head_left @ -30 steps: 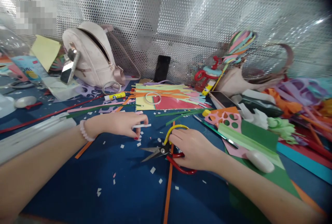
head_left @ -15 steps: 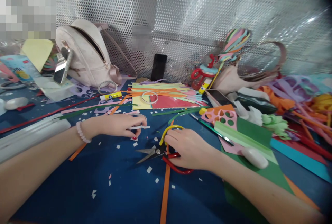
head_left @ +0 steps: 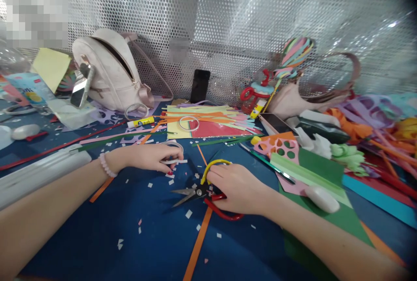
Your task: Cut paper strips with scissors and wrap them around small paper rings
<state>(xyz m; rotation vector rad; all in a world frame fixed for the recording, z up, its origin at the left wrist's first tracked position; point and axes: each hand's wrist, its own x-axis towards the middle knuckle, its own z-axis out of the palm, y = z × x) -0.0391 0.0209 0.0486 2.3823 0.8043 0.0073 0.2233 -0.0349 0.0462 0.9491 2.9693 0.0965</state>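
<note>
My left hand (head_left: 156, 158), with a beaded bracelet at the wrist, pinches a narrow white paper strip (head_left: 181, 161). The strip's end sticks out to the right past the fingertips, and a curled part shows above the hand. My right hand (head_left: 237, 187) is wrapped round the scissors (head_left: 199, 192), which have one yellow and one red handle. Their blades are parted and point left, below the strip and apart from it. Small white paper bits (head_left: 188, 214) lie scattered around. An orange strip (head_left: 198, 242) passes under the scissors.
Behind my hands, many coloured strips (head_left: 208, 116) lie on a red and yellow sheet. A glue stick (head_left: 140, 122) is left of them. A backpack (head_left: 110, 72) and an upright phone (head_left: 200, 85) stand at the back. Green paper (head_left: 319, 166) and a white computer mouse (head_left: 322, 198) are at right.
The orange strip under the scissors has shifted, its near end swinging left. Both hands keep nearly the same place and hold; the scissors stay spread.
</note>
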